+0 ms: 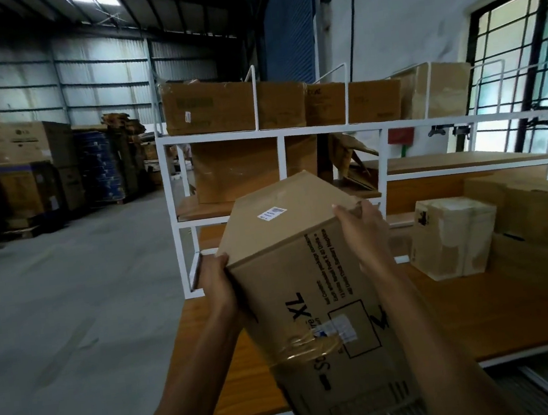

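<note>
1. The white metal rack [174,219] with wooden shelves stands just beyond both hands. Its middle shelf opening faces the far end of what they hold.
2. The brown wooden desk [486,319] lies below and to the right of the hands.
3. The large brown cardboard box [310,289] printed "XL" is held clear of the desk, between the hands. Its long axis runs from the person's body away towards the rack, with the far end raised and tipped left.
4. The small taped cardboard box [452,237] sits on the desk, right of the right hand and apart from it.
5. The right hand [365,230] has its fingers curled over the far right edge, and looks the nearer hand to the rack.
6. The left hand [218,283] grips the left corner, with its thumb on the top face.
7. A white label [271,213] lies between the hands, towards the far end.
</note>
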`<action>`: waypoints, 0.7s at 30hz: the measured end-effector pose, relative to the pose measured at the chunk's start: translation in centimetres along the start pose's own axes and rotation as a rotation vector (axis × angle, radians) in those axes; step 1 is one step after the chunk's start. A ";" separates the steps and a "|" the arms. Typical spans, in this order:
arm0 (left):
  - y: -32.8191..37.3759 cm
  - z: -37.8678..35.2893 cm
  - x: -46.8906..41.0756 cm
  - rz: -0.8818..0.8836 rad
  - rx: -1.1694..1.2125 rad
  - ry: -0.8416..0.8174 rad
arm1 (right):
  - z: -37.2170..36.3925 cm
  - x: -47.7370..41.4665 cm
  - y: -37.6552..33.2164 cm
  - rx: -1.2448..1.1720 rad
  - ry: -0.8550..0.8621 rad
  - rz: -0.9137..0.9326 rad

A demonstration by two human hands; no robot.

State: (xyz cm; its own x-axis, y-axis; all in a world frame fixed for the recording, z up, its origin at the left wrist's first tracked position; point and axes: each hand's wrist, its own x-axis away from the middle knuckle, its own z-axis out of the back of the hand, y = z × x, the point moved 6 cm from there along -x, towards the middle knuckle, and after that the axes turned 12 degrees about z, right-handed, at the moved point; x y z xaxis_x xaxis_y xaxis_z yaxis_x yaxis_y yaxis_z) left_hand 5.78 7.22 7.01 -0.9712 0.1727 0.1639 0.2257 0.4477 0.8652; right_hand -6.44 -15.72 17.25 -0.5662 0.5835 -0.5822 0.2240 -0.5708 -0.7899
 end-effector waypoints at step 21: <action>-5.5 10.3 -5.2 -0.028 -0.705 -0.061 | -8.0 5.1 6.9 0.578 -0.805 0.259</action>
State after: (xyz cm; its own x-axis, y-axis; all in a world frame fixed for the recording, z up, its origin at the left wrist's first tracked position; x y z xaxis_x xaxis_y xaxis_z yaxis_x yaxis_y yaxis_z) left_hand 10.37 12.87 -3.45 -0.9653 0.2275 0.1285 0.0781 -0.2182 0.9728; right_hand -1.50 -12.07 7.28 -0.9671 -0.0366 -0.2519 0.1192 -0.9396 -0.3208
